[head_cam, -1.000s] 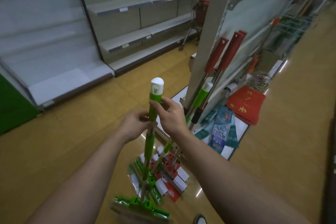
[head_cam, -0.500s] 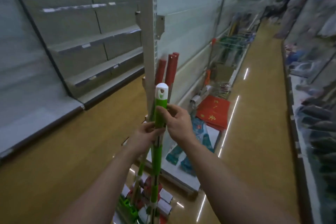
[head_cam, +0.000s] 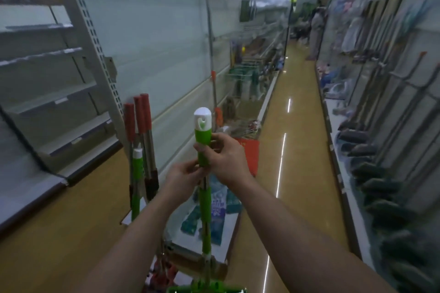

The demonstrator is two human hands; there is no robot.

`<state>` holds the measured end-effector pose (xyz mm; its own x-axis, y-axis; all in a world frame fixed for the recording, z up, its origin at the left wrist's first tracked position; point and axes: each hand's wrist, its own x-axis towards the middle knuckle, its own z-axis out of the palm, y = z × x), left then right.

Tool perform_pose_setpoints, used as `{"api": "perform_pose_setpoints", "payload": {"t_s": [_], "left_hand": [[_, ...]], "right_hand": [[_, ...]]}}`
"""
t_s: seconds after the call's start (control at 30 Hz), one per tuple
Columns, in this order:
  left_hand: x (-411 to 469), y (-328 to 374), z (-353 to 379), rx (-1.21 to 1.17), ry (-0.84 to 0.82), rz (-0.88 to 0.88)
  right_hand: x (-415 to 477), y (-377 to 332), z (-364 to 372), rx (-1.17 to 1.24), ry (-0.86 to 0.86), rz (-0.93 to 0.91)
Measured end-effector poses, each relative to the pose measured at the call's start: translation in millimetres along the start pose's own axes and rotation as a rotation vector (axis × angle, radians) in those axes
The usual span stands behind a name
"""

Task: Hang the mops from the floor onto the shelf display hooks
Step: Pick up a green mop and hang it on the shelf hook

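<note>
I hold a green mop (head_cam: 202, 135) upright in front of me; its handle ends in a white cap with a hanging hole. My right hand (head_cam: 226, 159) grips the green handle just below the cap. My left hand (head_cam: 184, 177) pinches the shaft a little lower. The mop's head is at the bottom edge, mostly cut off. More mops lean against the shelf end on the left: several red-handled mops (head_cam: 140, 116) and one other green mop (head_cam: 137, 169). The shelf's pale back panel (head_cam: 152, 38) rises behind them; no hooks are plainly visible on it.
A perforated shelf upright (head_cam: 95, 38) stands at the left with bare shelves (head_cam: 42, 54) beyond. Packaged goods (head_cam: 216, 204) lie on the low base shelf. A red bag (head_cam: 250, 152) sits behind my hands. Stocked racks (head_cam: 381, 126) line the right side of the aisle, where a person (head_cam: 315, 28) stands far off.
My view has swung up and to the right, from the floor toward the aisle. The green mop has risen with both hands still on its handle.
</note>
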<state>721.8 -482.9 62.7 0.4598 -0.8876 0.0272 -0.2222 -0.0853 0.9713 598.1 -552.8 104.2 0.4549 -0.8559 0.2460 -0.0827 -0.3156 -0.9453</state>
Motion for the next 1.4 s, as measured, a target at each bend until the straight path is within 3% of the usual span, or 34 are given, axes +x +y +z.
{"api": "perform_pose_setpoints", "payload": {"t_s": [0.5, 0.8, 1.4], "left_hand": [[67.6, 92.5, 142.4, -0.059, -0.07, 0.196], [157.8, 94.7, 205.5, -0.002, -0.121, 0.249], [413.1, 82.7, 274.3, -0.034, -0.08, 0.207]], "right_hand": [[61.4, -24.2, -156.7, -0.256, 0.146, -0.086], [133.1, 5.6, -218.8, -0.326, 0.191, -0.069], [395.3, 101.8, -272.0, -0.189, 0.037, 0.007]]}}
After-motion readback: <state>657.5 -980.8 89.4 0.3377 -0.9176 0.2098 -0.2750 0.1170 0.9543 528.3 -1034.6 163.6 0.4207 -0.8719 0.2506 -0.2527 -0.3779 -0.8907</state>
